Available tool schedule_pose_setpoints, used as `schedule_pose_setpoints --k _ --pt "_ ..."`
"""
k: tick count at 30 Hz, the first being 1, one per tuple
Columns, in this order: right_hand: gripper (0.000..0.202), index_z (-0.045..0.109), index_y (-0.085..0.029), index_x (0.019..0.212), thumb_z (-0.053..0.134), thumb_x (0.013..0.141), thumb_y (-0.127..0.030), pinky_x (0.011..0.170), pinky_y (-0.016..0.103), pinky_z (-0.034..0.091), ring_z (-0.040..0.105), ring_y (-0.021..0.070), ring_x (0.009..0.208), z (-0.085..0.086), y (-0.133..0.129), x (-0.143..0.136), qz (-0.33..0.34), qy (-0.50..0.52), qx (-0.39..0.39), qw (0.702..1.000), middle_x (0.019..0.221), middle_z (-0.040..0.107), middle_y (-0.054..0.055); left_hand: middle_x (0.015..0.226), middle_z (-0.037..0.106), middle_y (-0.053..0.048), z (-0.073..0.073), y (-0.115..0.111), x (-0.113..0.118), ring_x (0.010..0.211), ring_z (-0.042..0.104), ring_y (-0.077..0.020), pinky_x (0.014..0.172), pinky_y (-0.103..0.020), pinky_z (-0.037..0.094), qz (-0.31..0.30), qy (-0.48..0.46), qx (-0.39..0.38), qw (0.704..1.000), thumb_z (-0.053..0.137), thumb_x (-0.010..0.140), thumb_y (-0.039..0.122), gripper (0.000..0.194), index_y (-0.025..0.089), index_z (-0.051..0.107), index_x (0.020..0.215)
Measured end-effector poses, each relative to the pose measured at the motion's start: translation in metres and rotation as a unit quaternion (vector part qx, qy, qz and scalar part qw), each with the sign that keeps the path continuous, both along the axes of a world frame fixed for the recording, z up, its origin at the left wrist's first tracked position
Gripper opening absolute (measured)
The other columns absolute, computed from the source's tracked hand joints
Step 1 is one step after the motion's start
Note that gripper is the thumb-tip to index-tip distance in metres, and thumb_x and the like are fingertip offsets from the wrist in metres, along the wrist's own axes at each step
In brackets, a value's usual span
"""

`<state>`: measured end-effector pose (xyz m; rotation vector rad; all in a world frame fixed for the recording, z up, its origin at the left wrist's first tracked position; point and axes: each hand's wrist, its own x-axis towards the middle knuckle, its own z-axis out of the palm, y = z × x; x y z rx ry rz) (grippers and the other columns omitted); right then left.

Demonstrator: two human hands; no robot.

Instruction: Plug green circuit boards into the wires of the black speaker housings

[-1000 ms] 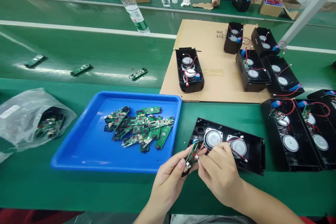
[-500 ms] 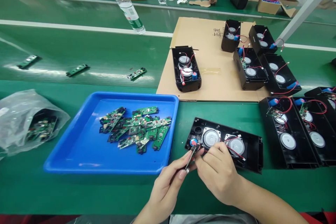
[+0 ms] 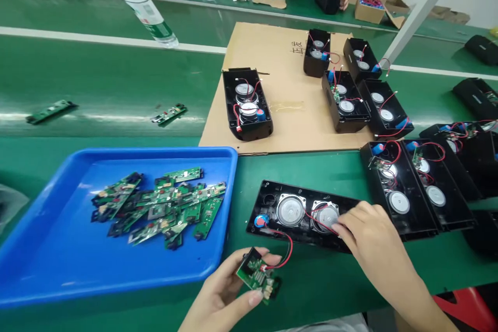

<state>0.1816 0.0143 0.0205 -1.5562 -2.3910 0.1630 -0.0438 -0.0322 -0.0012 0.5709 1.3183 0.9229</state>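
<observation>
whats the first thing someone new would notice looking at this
Probably the big blue tray on the left, with a heap of green circuit boards in it. Next, the open black casing in front of the person, its red-and-black wires running to the board in the left hand.

The green bench (image 3: 311, 285) bears a blue tray (image 3: 112, 264) toward its left edge, an open housing (image 3: 308, 220) (speakers (image 3: 291, 210) showing) mid-bench, more housings (image 3: 412, 220) toward its right edge.

Handwritten "正" beside unclear character (image 3: 297, 45) on cardboard (image 3: 288, 83), bottle label (image 3: 150, 16) illegible
</observation>
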Motion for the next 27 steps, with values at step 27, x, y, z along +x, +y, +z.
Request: schedule_pose_setpoints --k 27 --pt "0.021 0.062 -0.014 0.086 0.042 0.093 -0.012 0.064 0.030 0.041 0.047 0.0161 0.067 -0.027 0.016 -0.027 0.060 0.217 -0.026 0.974 0.071 0.059 0.004 0.087 0.077 -0.003 -0.018 0.034 0.027 0.075 0.073 -0.0239 0.064 -0.028 0.063 -0.041 0.180 0.184 0.965 0.060 0.082 0.037 0.036 0.022 0.059 0.114"
